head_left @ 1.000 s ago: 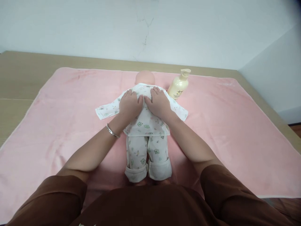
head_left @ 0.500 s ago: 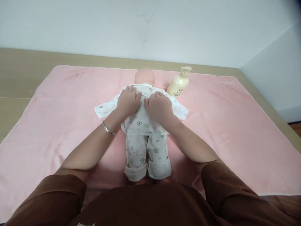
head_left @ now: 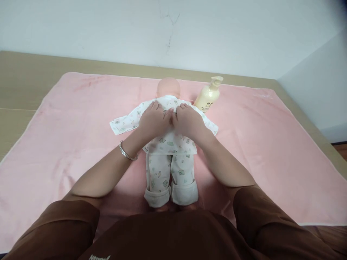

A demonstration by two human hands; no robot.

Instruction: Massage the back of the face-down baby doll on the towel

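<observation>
Bottle label [head_left: 207, 105] illegible, shirt lettering [head_left: 99, 257] unclear

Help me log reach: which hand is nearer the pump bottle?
Right. The right hand is on the printed shirt, just left of the pump bottle; the left hand is on the shirt, farther left.

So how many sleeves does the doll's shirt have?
2: one sleeve sticks out at the left of the shirt, the other at the right, near the bottle. No others seem hidden.
</observation>
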